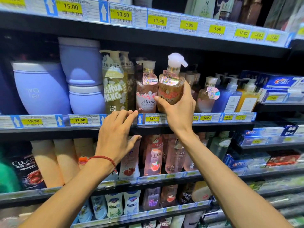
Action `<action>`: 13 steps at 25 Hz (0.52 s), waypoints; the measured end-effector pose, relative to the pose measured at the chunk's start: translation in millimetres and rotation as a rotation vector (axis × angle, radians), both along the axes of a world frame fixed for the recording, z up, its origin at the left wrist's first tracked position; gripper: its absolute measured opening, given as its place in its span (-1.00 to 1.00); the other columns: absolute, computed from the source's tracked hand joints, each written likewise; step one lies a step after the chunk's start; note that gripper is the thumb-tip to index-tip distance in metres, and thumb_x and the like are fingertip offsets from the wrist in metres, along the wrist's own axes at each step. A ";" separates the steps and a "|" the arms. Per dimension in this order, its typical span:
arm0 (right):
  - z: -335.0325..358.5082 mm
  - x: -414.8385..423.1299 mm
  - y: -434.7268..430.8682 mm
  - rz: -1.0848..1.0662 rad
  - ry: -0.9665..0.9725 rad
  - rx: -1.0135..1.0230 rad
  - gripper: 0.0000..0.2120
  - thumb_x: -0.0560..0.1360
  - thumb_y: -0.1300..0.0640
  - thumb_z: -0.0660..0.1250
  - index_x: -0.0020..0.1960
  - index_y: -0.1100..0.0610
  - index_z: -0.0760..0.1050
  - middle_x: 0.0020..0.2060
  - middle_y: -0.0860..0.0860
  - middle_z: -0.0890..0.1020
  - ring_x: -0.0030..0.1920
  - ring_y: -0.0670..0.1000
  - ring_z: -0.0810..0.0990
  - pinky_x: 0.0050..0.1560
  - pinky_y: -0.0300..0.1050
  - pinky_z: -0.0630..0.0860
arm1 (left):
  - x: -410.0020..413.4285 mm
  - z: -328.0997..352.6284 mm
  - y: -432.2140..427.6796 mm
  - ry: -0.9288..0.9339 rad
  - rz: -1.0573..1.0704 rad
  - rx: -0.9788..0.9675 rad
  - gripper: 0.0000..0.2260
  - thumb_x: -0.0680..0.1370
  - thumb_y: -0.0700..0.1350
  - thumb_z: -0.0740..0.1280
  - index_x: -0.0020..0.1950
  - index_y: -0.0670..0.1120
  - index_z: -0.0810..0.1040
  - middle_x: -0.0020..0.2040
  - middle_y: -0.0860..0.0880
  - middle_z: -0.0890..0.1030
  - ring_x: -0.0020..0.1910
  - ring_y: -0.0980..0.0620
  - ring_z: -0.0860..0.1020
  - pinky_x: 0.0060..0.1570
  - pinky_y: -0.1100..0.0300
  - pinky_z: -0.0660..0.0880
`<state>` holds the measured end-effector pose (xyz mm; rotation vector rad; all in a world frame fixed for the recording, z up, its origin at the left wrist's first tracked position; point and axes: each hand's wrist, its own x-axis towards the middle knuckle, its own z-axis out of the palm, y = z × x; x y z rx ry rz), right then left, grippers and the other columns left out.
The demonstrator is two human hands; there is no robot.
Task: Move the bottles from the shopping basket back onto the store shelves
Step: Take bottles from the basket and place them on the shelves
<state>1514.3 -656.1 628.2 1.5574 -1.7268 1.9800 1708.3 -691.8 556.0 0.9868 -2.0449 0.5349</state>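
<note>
The right hand (178, 111) grips the amber pump bottle (171, 89) low on its body. The thumb lies across the front label and the fingers (187, 89) wrap round its right side, so the bottle stands straight above and ahead of the palm. Its long axis is close to upright, and the spout of the white pump head (176, 60) points right. The hand hides the base, so I cannot tell whether it already rests on the shelf (49, 129). The left hand (115, 132) is open and holds nothing; its fingers reach toward the price rail (153, 120), and contact there is unclear. It is the farther hand, left of and lower than the bottle. As I judge it, the move turns on the slot just right of the pink bottle (145, 96), a matching shape that the held one nearly touches. The bottle needs to go back and down there without knocking that neighbour. The held bottle is clear, glossy plastic with rounded shoulders, a gold collar and a holographic sticker, probably slick but firm to hold. Further left stand a tall green floral bottle (114, 86) and smooth lavender tubs (41, 89), some of them stacked. To the right are a stickered bottle (205, 97), blue (228, 96) and yellow (246, 97) pump bottles, and toothpaste boxes (279, 83). No shopping basket is in view.
</note>
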 end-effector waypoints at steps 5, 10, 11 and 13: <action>-6.1 -5.3 -1.7 -0.002 -0.052 0.111 -0.21 0.39 -0.06 0.63 0.51 0.09 0.38 0.34 -0.07 0.59 0.17 -0.45 0.37 0.24 -0.47 0.31 | -1.2 -1.2 -0.2 0.012 0.000 0.015 -0.30 0.37 0.08 0.60 0.44 -0.11 0.48 0.23 -0.09 0.55 0.19 -0.12 0.50 0.18 -0.05 0.49; -7.7 -9.7 -1.1 -0.003 -0.012 0.150 -0.31 0.42 0.03 0.63 0.46 0.08 0.42 0.17 -0.18 0.58 0.03 -0.63 0.35 0.05 -0.67 0.25 | -2.1 -2.4 -0.8 0.024 -0.008 0.014 -0.30 0.36 0.08 0.61 0.43 -0.12 0.49 0.24 -0.10 0.56 0.21 -0.14 0.51 0.20 -0.07 0.48; -5.8 -9.9 0.1 0.002 0.001 0.169 -0.27 0.43 0.01 0.62 0.49 0.07 0.37 0.20 -0.16 0.59 0.04 -0.51 0.42 0.10 -0.59 0.30 | -2.1 -2.6 -0.6 0.027 -0.010 0.013 -0.30 0.36 0.07 0.61 0.43 -0.12 0.49 0.24 -0.10 0.56 0.21 -0.15 0.51 0.20 -0.07 0.48; -2.7 -10.8 0.6 0.028 0.025 0.225 -0.17 0.46 -0.04 0.59 0.56 0.06 0.22 0.23 -0.12 0.58 0.12 -0.26 0.45 0.20 -0.29 0.38 | -2.1 -2.5 -0.3 0.032 -0.011 0.014 -0.30 0.36 0.07 0.61 0.43 -0.12 0.49 0.24 -0.10 0.56 0.21 -0.15 0.51 0.20 -0.07 0.49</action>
